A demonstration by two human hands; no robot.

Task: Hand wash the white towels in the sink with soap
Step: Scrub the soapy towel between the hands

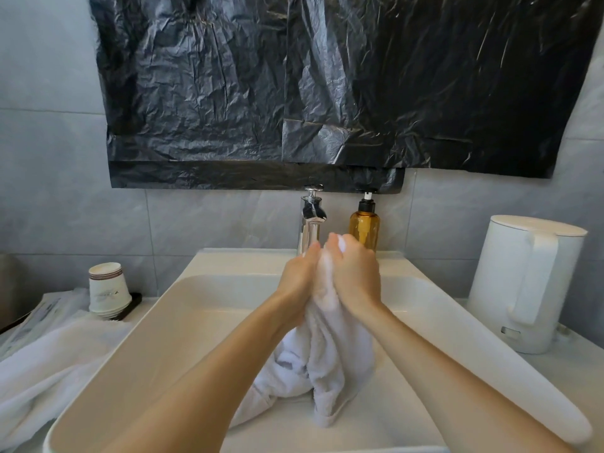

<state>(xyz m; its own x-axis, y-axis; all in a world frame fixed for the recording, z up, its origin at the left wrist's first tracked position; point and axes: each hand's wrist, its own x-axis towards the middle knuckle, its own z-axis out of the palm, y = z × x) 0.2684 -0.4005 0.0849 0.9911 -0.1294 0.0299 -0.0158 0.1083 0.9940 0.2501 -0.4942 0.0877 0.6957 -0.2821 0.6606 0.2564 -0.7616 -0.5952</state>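
At far left we note a second towel (pixel 42 364) lying on the desk against the sink (pixel 157 328) rim, apparently not yet washed, with stacked paper cups (pixel 108 291) behind it. Over the basin, the left hand (pixel 299 274) and right hand (pixel 354 273) both grip the bunched towel (pixel 330 364), pressed together at its top; its tail rests in the sink. The soap bottle (pixel 363 227) stands beside the faucet (pixel 310 220). We judge scrubbing underway, with rinsing and the other towel outstanding.

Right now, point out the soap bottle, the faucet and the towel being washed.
soap bottle (pixel 363 227), head view, on its amber body.
faucet (pixel 309 233), head view, on its chrome column.
towel being washed (pixel 340 354), head view, on the hanging bunched cloth.
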